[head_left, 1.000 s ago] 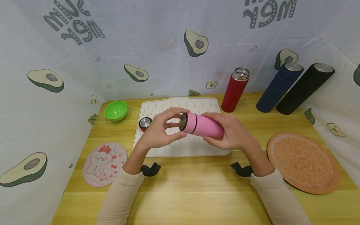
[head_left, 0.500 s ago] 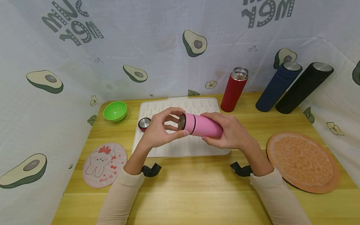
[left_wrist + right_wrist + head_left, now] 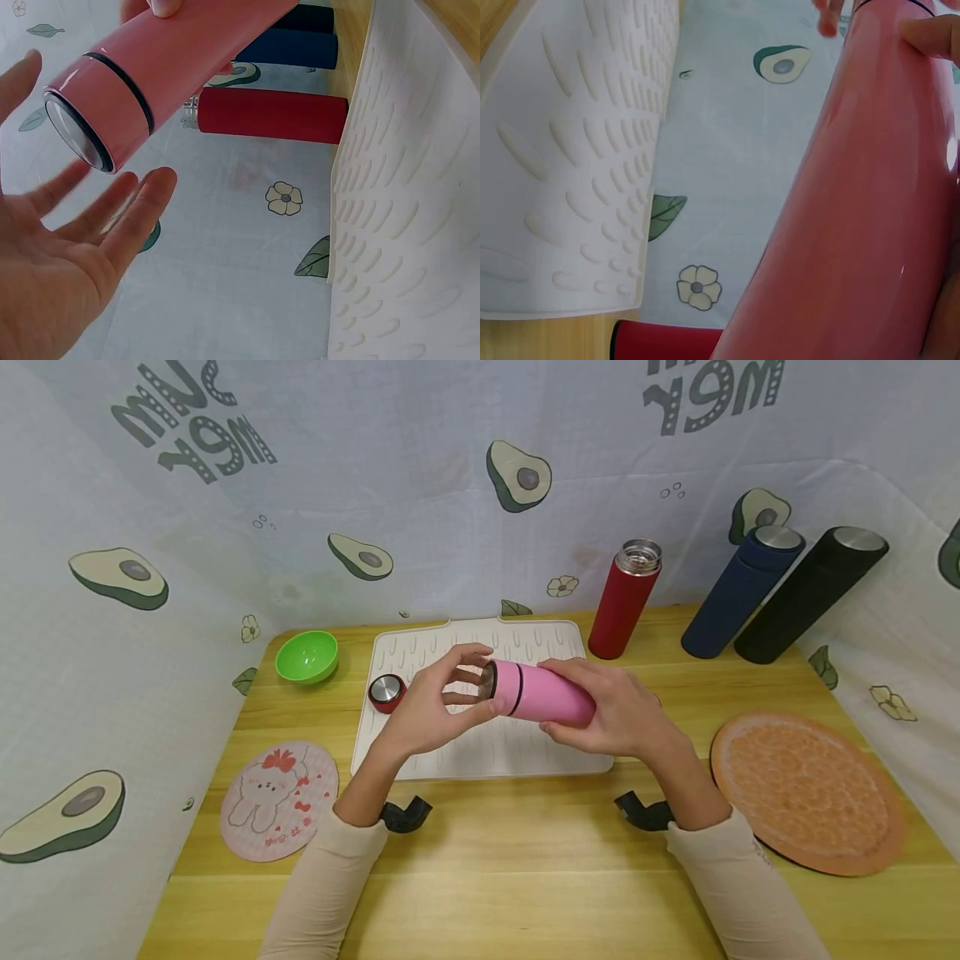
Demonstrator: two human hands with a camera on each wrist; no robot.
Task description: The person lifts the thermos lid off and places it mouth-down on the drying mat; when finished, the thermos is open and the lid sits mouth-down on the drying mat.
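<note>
Right hand (image 3: 617,708) grips glossy pink bottle (image 3: 555,695), tilted, black-ringed, silver-ended.

What sort of room this is cannot be told, as avocado-print cloth (image 3: 442,510) screens the wooden table (image 3: 517,877).

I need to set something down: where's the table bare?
The widest bare patch lies between the sleeves, before the white mat. A smaller one separates green bowl and pink mat. Back right is crowded with the blue bottle and black bottle.
</note>
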